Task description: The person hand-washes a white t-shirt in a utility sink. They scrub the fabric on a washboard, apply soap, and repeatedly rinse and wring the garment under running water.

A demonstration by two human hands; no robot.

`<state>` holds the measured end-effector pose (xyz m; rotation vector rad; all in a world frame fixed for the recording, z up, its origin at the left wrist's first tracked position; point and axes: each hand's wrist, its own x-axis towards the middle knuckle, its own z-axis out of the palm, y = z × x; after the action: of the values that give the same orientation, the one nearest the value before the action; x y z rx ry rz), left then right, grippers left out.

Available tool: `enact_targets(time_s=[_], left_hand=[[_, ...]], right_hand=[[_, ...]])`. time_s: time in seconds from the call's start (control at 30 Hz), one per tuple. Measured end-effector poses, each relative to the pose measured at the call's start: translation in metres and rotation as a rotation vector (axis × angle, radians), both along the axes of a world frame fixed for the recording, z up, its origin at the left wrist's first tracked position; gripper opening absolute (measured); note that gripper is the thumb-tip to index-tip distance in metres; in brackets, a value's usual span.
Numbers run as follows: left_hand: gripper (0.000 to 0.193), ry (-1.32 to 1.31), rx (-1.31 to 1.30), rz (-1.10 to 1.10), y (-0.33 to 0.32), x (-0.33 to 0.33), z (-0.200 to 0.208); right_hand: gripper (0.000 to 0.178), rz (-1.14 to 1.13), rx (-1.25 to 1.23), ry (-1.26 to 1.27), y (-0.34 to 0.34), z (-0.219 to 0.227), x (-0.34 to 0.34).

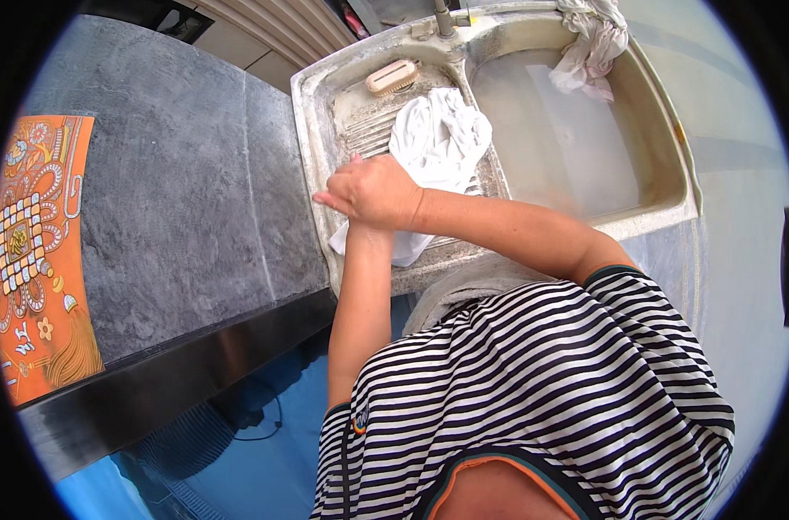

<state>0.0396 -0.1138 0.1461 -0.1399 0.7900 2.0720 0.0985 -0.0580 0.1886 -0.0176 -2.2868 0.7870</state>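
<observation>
My right hand (375,186) lies across my left hand (368,229) at the wrist, its fingers curled in. Most of the left hand is hidden beneath it, so its fingers cannot be told apart. Just beyond both hands a wet white cloth (442,134) lies bunched on the ribbed washboard (368,134) of the sink. Part of the white cloth also shows below my wrists. Toward the back of the washboard rests a pale pink scrubbing brush (392,77).
Cloudy water (563,139) fills the right-hand basin. Another whitish cloth (589,48) hangs over the far right corner of the sink (689,186). A tap (444,19) stands at the back. On the left, an orange patterned sheet (43,260) lies on a grey countertop (178,191).
</observation>
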Motion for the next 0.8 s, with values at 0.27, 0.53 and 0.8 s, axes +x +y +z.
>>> enact_targets(time_s=[0.27, 0.53, 0.8], left_hand=[[0.040, -0.028, -0.238, 0.055, 0.006, 0.023, 0.005], [0.023, 0.430, -0.377, -0.038, -0.013, 0.012, 0.013], [0.014, 0.425, -0.432, 0.253, -0.010, 0.007, -0.012]], right_hand=[[0.046, -0.158, -0.144, -0.208, 0.067, -0.030, -0.039], [0.061, -0.047, -0.506, -0.308, 0.099, -0.020, -0.040], [0.049, 0.215, -0.797, -0.740, 0.060, -0.045, 0.035]])
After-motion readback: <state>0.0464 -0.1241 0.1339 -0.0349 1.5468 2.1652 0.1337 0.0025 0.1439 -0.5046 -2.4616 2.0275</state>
